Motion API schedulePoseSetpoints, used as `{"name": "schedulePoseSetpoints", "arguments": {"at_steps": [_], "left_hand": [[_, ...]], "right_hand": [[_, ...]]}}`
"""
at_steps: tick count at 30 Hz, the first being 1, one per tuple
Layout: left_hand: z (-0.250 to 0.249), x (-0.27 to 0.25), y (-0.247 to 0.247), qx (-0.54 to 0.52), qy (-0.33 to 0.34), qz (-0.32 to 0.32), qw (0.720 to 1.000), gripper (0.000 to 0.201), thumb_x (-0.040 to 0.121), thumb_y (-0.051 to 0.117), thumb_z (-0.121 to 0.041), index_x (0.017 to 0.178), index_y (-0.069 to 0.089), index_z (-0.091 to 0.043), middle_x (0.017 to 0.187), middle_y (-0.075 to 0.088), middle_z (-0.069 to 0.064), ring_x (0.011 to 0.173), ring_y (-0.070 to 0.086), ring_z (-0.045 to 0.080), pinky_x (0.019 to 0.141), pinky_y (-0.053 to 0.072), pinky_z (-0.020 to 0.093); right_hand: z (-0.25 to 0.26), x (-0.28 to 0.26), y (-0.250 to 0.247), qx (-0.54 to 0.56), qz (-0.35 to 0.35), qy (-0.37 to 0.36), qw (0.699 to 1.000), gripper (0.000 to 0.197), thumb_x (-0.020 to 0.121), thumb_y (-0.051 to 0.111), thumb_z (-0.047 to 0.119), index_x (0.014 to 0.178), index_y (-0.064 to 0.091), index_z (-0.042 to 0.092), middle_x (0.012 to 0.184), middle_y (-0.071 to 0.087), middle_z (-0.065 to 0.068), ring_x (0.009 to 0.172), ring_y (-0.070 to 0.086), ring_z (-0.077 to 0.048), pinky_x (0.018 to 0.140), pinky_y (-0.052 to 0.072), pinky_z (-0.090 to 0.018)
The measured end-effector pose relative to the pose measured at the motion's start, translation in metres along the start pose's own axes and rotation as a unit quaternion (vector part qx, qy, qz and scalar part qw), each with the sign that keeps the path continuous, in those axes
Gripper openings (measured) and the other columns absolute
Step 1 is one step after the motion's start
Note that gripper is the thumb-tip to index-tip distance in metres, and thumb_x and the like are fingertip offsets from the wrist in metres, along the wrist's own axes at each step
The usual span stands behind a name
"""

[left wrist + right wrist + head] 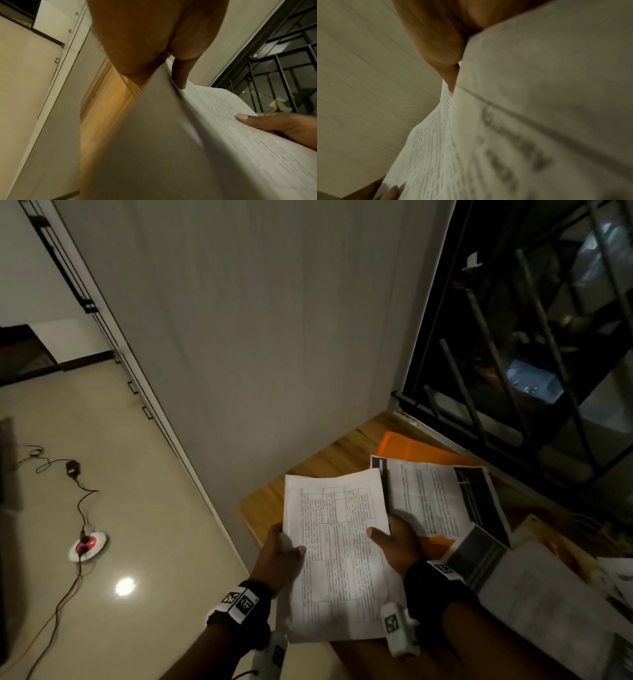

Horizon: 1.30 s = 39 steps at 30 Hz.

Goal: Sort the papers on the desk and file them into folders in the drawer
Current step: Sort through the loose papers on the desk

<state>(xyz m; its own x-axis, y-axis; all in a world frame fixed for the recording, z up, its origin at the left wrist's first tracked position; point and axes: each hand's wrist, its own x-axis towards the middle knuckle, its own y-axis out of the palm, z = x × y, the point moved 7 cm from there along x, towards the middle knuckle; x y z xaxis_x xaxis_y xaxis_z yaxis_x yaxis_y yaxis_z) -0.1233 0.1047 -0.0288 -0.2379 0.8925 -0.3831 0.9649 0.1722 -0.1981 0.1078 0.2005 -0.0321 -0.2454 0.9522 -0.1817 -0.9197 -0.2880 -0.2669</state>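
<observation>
Your left hand (279,556) & right hand (399,542) both pinch the printed sheet (337,553), thumbs on top. It's held above the desk (270,501), w/ more papers (442,498) lying at right.

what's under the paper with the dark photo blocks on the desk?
An orange folder shows beyond the printed paper, orange again at its near edge. How far it runs beneath, and anything else there, is covered. Both hands hold another table sheet.

Two hands (281,556) (399,539), one held sheet (337,553), one orange folder (414,448), one wooden desk (274,501).
</observation>
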Motion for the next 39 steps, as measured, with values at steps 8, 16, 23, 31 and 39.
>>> {"name": "schedulePoseSetpoints", "arguments": {"at_steps": [8, 16, 23, 31, 39], "left_hand": [[-0.012, -0.005, 0.001, -0.130, 0.064, 0.041, 0.989, 0.028, 0.099, 0.051, -0.005, 0.125, 0.059, -0.004, 0.120, 0.070, 0.014, 0.110, 0.067, 0.034, 0.095, 0.052, 0.056], [-0.063, -0.018, -0.009, -0.185, 0.127, -0.035, 0.974, 0.028, 0.100, 0.054, -0.026, 0.122, 0.065, -0.014, 0.121, 0.071, 0.006, 0.113, 0.066, 0.029, 0.099, 0.050, 0.051], [-0.072, -0.030, -0.007, -0.230, 0.169, -0.041, 0.957, 0.035, 0.087, 0.068, -0.015, 0.122, 0.066, -0.017, 0.124, 0.069, 0.003, 0.114, 0.066, 0.023, 0.088, 0.056, 0.036], [-0.057, -0.023, -0.014, -0.149, 0.108, -0.050, 0.982, 0.024, 0.088, 0.070, -0.009, 0.105, 0.068, -0.027, 0.103, 0.076, -0.008, 0.095, 0.072, 0.019, 0.082, 0.056, 0.040], [0.018, -0.028, -0.045, -0.145, 0.006, -0.118, 0.982, 0.026, 0.095, 0.059, -0.005, 0.121, 0.061, 0.000, 0.112, 0.070, 0.017, 0.096, 0.067, 0.035, 0.086, 0.051, 0.043]], "right_hand": [[0.010, -0.003, -0.012, -0.034, -0.081, -0.021, 0.996, 0.046, 0.081, 0.070, 0.041, 0.123, 0.060, 0.028, 0.123, 0.068, 0.008, 0.113, 0.065, -0.012, 0.095, 0.056, -0.043], [0.067, -0.016, -0.012, 0.198, -0.030, -0.054, 0.978, 0.036, 0.092, 0.063, 0.003, 0.123, 0.066, 0.020, 0.119, 0.073, 0.000, 0.110, 0.069, -0.019, 0.090, 0.058, -0.042], [0.068, -0.015, -0.010, 0.183, 0.001, -0.040, 0.982, 0.034, 0.089, 0.071, 0.012, 0.117, 0.068, 0.031, 0.116, 0.074, 0.008, 0.108, 0.069, -0.011, 0.087, 0.059, -0.032], [0.060, -0.007, 0.005, 0.069, 0.036, -0.052, 0.996, 0.048, 0.091, 0.065, 0.029, 0.137, 0.057, 0.020, 0.134, 0.063, 0.005, 0.124, 0.059, -0.013, 0.105, 0.048, -0.038], [0.059, 0.029, -0.053, -0.175, -0.046, -0.034, 0.983, 0.015, 0.094, 0.058, 0.011, 0.104, 0.065, 0.019, 0.109, 0.070, -0.005, 0.099, 0.067, -0.022, 0.088, 0.059, -0.045]]}}
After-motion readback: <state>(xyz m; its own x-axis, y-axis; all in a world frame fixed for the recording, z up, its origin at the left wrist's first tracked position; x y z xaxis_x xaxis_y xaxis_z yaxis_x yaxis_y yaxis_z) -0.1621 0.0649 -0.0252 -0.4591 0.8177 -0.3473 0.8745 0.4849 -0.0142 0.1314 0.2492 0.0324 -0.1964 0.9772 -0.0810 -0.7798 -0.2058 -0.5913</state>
